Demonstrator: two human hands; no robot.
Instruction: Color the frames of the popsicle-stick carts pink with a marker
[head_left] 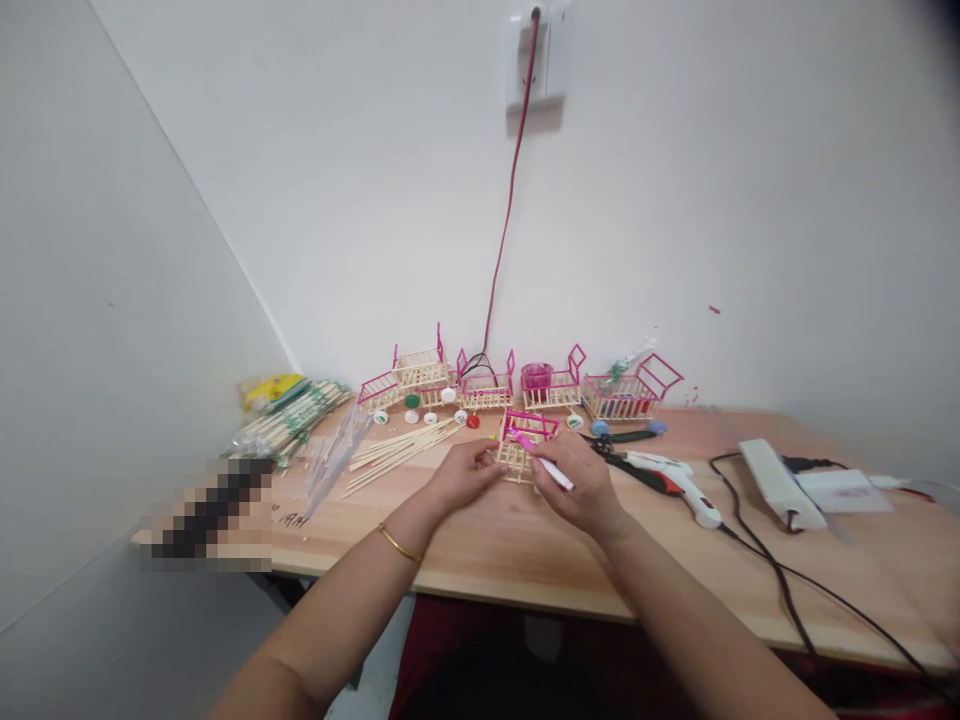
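Close in front of me is a small stick cart (517, 459), pale wood with a pink-painted upper edge. The fingers of my left hand (466, 474) are closed on its left side. My right hand (579, 480) grips a paintbrush (556, 474) with a white handle and a pink front end, its tip at the cart's pink part. My right fingertips are close to the cart's right side; whether they touch it I cannot tell. Behind, a cup of pink paint (536, 378) appears at another stick cart (564, 392).
Several pink-edged carts line the wall, one (622, 398) at right. Loose sticks (405, 450) and bagged sticks (296, 425) are left. Pliers (645, 474), a white glue gun (679, 480), a white power strip (780, 485) and black cables (772, 565) occupy the right side.
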